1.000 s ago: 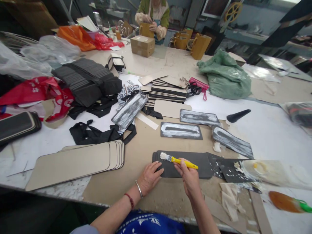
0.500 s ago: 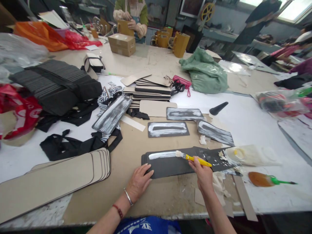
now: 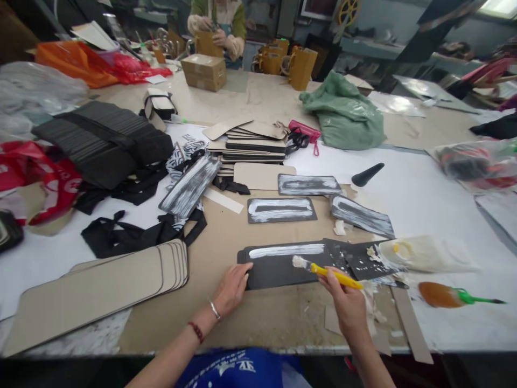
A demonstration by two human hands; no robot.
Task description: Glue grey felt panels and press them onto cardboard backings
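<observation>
In my right hand (image 3: 343,296) is a yellow-handled paintbrush (image 3: 335,276), its whitish bristles over the dark panel (image 3: 278,272) in front of me. One long white streak (image 3: 286,250) runs along that panel's far side. My left hand (image 3: 232,285) rests with extended fingers at the panel's left end. Beyond it lie dark pieces coated in white, among them a flat one (image 3: 281,210), a bent one (image 3: 361,215) and a tilted one (image 3: 189,186). To the right, a whitish translucent container (image 3: 428,256) lies beside a white-spattered dark sheet (image 3: 359,258).
Long beige boards (image 3: 100,285) are stacked at the left, near black straps (image 3: 137,234). A bottle of amber liquid (image 3: 440,295) lies at the right. Farther back are a bundle of black pieces (image 3: 105,140), a green bag (image 3: 343,113) and a person (image 3: 218,32) across the table.
The white streak has grown longer to the right. My right hand has brought the brush nearer to me, below the streak. My left hand stays at the panel's left end.
</observation>
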